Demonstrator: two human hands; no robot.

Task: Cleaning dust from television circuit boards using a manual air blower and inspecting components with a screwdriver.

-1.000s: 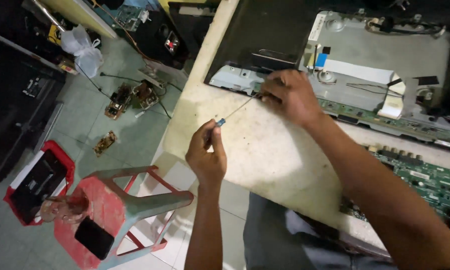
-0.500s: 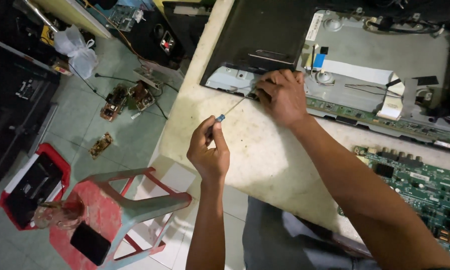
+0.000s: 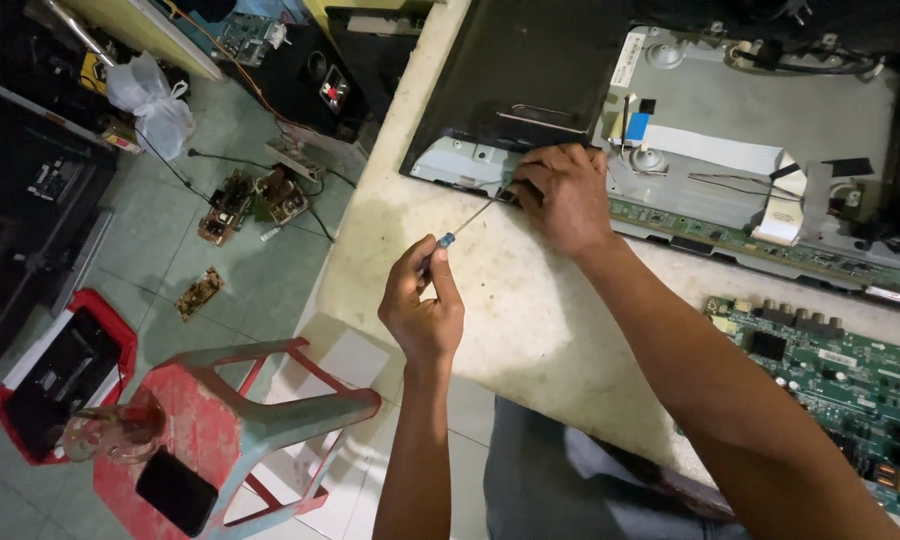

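My left hand (image 3: 422, 305) grips the blue-tipped handle of a thin screwdriver (image 3: 467, 222), whose shaft slants up to the right toward the lower edge of an opened flat-panel screen (image 3: 530, 80). My right hand (image 3: 560, 192) rests on that edge with the fingers curled around the screwdriver's tip, at a grey metal bracket (image 3: 460, 165). The tip itself is hidden under the fingers. The panel's bare metal back (image 3: 770, 100) shows white ribbon cables and a narrow green circuit strip (image 3: 760, 245).
A green circuit board (image 3: 840, 380) lies on the cream worktable (image 3: 530, 320) at the right. Below left stands a red plastic stool (image 3: 220, 430) with a glass and a dark phone. Loose boards, a plastic bag and black casings lie on the tiled floor.
Both hands hold nearly the same pose on the screwdriver and the panel edge; the left hand sits slightly lower. The view has shifted a little.
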